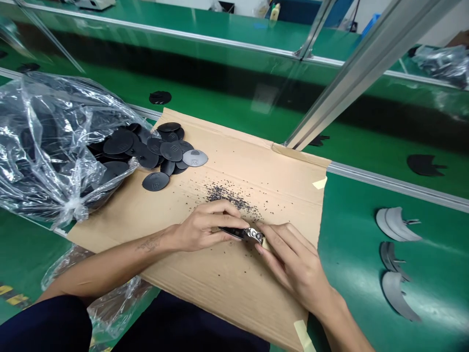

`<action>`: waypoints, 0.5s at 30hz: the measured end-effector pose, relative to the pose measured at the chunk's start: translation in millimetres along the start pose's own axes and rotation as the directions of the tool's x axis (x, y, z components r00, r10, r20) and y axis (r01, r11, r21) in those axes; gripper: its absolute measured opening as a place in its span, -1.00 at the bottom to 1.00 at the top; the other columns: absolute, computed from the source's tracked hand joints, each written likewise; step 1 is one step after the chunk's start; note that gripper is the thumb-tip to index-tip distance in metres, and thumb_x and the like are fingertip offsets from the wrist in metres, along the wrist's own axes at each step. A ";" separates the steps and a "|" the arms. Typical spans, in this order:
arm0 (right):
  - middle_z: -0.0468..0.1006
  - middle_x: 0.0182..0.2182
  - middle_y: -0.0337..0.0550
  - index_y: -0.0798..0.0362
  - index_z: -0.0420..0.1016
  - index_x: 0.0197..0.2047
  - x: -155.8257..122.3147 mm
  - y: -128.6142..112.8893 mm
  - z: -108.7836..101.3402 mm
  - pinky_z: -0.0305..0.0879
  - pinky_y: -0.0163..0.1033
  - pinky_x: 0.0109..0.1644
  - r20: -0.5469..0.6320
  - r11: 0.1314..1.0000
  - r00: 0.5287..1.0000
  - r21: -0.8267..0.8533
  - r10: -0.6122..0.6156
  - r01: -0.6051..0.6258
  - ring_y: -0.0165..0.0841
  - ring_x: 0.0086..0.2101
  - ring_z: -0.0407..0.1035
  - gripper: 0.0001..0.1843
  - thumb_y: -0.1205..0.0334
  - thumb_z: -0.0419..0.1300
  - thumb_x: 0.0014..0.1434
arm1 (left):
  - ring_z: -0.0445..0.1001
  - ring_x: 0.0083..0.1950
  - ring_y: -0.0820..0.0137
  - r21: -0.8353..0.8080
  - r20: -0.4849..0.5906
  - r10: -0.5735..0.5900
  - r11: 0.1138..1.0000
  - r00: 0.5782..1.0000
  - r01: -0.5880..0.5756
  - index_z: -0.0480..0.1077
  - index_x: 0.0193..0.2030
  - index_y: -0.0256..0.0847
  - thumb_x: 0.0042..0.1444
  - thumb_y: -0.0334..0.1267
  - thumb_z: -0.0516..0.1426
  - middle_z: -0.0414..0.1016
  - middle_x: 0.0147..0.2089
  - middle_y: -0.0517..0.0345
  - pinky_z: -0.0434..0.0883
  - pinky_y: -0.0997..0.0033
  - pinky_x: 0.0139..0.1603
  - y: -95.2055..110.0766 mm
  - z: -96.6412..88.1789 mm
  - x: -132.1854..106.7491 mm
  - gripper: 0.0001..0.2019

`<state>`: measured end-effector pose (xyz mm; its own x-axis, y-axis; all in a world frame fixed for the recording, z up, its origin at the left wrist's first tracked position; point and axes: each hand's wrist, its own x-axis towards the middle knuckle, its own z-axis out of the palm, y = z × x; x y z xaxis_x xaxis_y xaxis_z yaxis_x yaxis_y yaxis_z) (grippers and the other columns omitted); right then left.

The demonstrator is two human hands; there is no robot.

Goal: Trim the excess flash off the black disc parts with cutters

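Both hands meet at the centre of a flat brown cardboard sheet (pixel 234 161) laid on the green desk (pixel 351 254)

Left hand (pixel 203 227): fingers closed around a thin dark round plastic disc (pixel 229 231), held edge-on and low over the cardboard; only its rim shows

Right hand (pixel 293 264): fingers closed around a small shiny metal cutter (pixel 252 235), its jaws set against the disc's edge at the disc's 3 o'clock side. Whether the jaws are biting or just resting there, cannot tell

At 12 o'clock from the hands, close by: a scatter of small black trimmings (pixel 232 198) on the cardboard

At 10 o'clock: a loose pile of black round plastic discs (pixel 154 149) spilling from the mouth of a crumpled clear plastic bag (pixel 47 146); one grey disc (pixel 195 157) lies at the pile's 3 o'clock edge

At 3 o'clock, well apart, off the cardboard: grey curved fin-shaped plastic pieces (pixel 397 224) lie in a column on the desk

Step in hand, by my reading: trimming burrs off the rim of one disc, mid-way through it. The next move would call for a small turn of the disc in the left fingers so an untrimmed stretch of rim meets the cutter, with the grip kept low so the chips fall on the cardboard
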<state>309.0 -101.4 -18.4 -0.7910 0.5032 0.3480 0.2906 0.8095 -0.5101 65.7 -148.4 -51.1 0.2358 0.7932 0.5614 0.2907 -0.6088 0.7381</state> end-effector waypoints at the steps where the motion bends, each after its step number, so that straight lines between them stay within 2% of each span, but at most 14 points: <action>1: 0.57 -0.12 0.00 0.11 0.35 0.28 -0.3 -0.8 0.6 0.47 -0.10 -0.15 0.006 1.000 1.000 -0.026 0.001 0.000 -0.25 -0.22 0.45 -0.60 0.35 0.10 0.41 | 0.54 -0.11 0.41 0.000 0.003 0.000 1.000 1.000 0.000 0.51 0.04 -0.24 0.21 -0.38 0.25 0.55 -0.12 0.01 0.55 0.40 -0.12 -0.4 0.3 -0.1 -0.74; 8: 0.58 -0.17 0.02 0.14 0.39 0.17 -0.8 -1.2 0.1 0.49 -0.16 -0.19 -0.034 0.995 0.999 -0.095 0.009 -0.012 -0.25 -0.25 0.47 -0.71 0.36 0.03 0.44 | 0.55 -0.13 0.36 0.017 0.017 -0.077 0.997 0.997 0.077 0.49 0.05 -0.21 0.23 -0.34 0.22 0.56 -0.13 -0.02 0.56 0.35 -0.13 5.2 1.0 4.5 -0.75; 10: 0.58 -0.17 0.02 0.12 0.38 0.16 -1.5 2.9 -2.5 0.50 -0.19 -0.20 -0.062 0.990 0.998 -0.140 0.012 -0.020 -0.25 -0.24 0.49 -0.71 0.34 0.00 0.45 | 0.55 -0.16 0.33 0.034 0.024 -0.081 0.996 0.996 0.080 0.46 0.11 -0.20 0.24 -0.31 0.20 0.55 -0.13 -0.03 0.57 0.35 -0.17 7.4 2.8 6.9 -0.70; 12: 0.58 -0.14 0.01 0.09 0.37 0.17 -3.4 9.4 -3.3 0.51 -0.18 -0.17 -0.083 0.972 0.996 -0.231 0.018 -0.037 -0.23 -0.22 0.51 -0.70 0.32 -0.02 0.45 | 0.55 -0.22 0.30 0.080 0.063 -0.026 0.997 0.998 0.021 0.41 0.20 -0.12 0.25 -0.26 0.15 0.53 -0.18 -0.01 0.57 0.33 -0.25 6.9 6.1 9.6 -0.63; 15: 0.59 -0.17 -0.01 0.06 0.41 0.14 -6.8 21.7 -0.7 0.53 -0.17 -0.17 -0.087 0.928 0.994 -0.371 -0.072 0.035 -0.22 -0.23 0.53 -0.70 0.31 -0.03 0.45 | 0.51 -0.36 0.26 0.230 0.103 0.091 0.967 0.991 -0.113 0.36 0.24 -0.05 0.22 -0.20 0.10 0.48 -0.29 0.01 0.54 0.31 -0.44 3.2 11.6 14.1 -0.57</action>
<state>321.1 -87.1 -31.3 -0.7601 0.4678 0.4510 0.4415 0.8811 -0.1698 80.7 -139.3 -45.2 0.3555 0.7291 0.5849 0.4678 -0.6805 0.5639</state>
